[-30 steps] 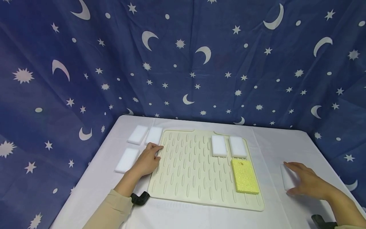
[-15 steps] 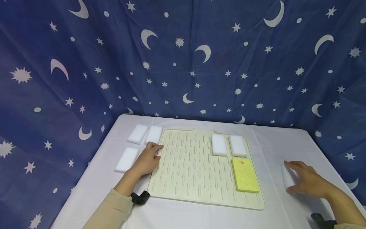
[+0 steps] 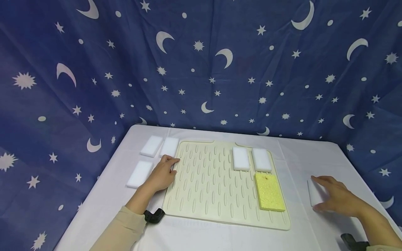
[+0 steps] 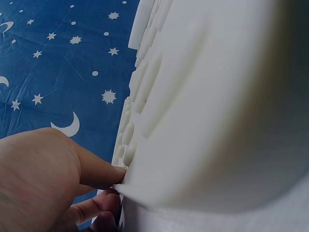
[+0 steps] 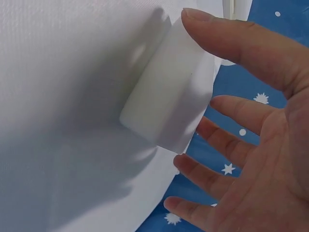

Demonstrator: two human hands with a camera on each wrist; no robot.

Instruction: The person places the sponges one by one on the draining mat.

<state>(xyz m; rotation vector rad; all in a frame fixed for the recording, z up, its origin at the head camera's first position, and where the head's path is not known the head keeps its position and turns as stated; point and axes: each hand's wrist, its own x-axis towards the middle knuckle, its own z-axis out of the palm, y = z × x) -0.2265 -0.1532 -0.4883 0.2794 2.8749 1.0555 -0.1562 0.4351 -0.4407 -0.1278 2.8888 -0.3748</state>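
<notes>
White foam, a small block [image 3: 314, 195], lies at the right of the frame on the pale tablecloth [image 3: 201, 240]. The right hand [image 3: 337, 200] is spread over it with fingers straight and relaxed, gripping nothing. In the middle sits a cream ridged mat [image 3: 207, 184] bearing a yellow sponge [image 3: 268, 191] and two white blocks [image 3: 251, 159]. The left hand [image 3: 161, 174] rests flat at the mat's left edge, fingertips touching the rim. Three more white blocks [image 3: 150, 157] lie left of it.
</notes>
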